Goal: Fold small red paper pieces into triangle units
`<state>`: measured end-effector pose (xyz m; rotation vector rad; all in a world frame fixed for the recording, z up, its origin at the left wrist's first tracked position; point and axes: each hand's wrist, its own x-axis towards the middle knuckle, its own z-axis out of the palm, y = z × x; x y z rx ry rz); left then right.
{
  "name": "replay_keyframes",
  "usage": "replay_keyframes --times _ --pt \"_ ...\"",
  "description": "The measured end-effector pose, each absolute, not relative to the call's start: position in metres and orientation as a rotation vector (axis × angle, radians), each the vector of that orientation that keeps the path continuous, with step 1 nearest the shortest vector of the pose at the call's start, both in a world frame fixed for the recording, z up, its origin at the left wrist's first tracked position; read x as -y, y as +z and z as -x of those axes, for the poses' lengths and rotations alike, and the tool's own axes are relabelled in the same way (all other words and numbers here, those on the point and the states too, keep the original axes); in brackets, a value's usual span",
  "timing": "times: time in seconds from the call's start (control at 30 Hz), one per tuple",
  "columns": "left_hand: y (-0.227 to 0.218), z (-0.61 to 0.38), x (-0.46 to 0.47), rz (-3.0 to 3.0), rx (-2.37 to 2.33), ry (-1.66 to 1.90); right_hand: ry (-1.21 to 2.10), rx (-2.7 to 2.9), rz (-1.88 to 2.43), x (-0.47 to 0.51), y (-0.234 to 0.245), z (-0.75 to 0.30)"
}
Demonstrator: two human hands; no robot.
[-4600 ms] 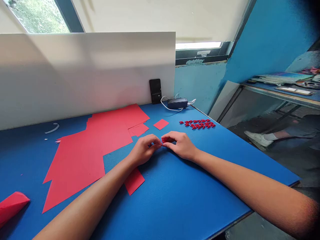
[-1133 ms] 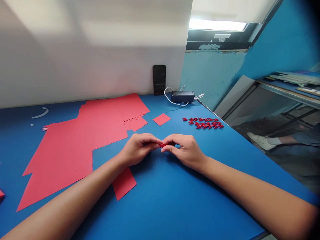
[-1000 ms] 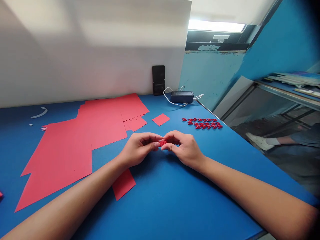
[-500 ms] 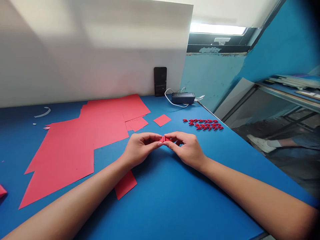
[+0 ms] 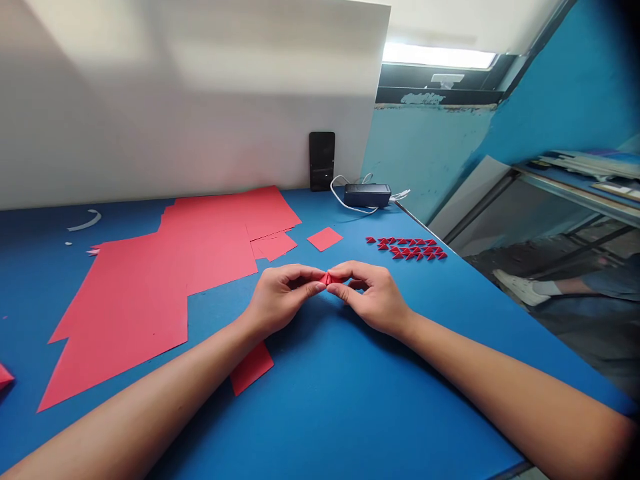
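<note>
A small folded piece of red paper point(image 5: 327, 279) is pinched between the fingertips of my left hand point(image 5: 287, 299) and my right hand point(image 5: 374, 298), and the fingers hide most of it. Both hands hover above the blue tabletop point(image 5: 320, 413). Beyond them lies a neat cluster of several small folded red triangles point(image 5: 406, 248). A large, irregularly cut red paper sheet point(image 5: 140, 300) spreads to the left of my left hand. A loose red square point(image 5: 325, 239) and a red offcut point(image 5: 273, 245) lie nearby, and a red strip point(image 5: 251, 368) sits partly under my left forearm.
A white board point(image 5: 190, 87) stands along the table's back edge, with a black phone point(image 5: 321, 161) propped against it. A dark power bank point(image 5: 367, 195) with a white cable lies beside the phone. Past the right table edge are a seated person's leg and white shoe point(image 5: 520, 288).
Over the last second, the paper piece between my fingertips has turned and now rises to a small point. My hands remain close together, and the view has shifted only slightly.
</note>
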<state>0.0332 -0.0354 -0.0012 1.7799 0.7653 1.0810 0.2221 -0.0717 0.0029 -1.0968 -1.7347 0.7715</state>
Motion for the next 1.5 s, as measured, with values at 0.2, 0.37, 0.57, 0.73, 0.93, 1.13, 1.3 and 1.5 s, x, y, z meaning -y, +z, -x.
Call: replay_keyframes --times 0.2,0.37,0.57,0.73,0.93,1.13,1.3,1.5 --pt "-0.003 -0.033 0.033 -1.811 -0.765 1.078 1.039 1.549 1.149 0.070 0.003 -0.222" --pt "-0.004 -0.031 0.030 -1.719 -0.692 1.028 0.999 1.623 1.190 0.067 0.004 -0.224" --pt "-0.006 -0.031 0.026 -1.624 -0.632 0.952 0.999 1.697 1.158 0.069 0.005 -0.225" --pt "-0.006 -0.031 0.024 -1.690 -0.651 0.988 0.685 1.844 1.044 0.066 0.004 -0.227" --pt "-0.005 -0.023 0.020 -2.397 -0.815 0.910 0.398 2.124 0.996 0.061 -0.001 -0.233" --pt "-0.009 -0.023 0.018 -2.582 -0.869 0.719 0.522 2.130 1.160 0.061 0.002 -0.233" --pt "-0.006 -0.023 0.021 -2.635 -0.862 0.702 0.466 2.195 1.160 0.062 0.001 -0.232" --pt "-0.007 -0.025 0.025 -2.678 -0.855 0.734 0.511 2.180 1.142 0.060 -0.001 -0.230"
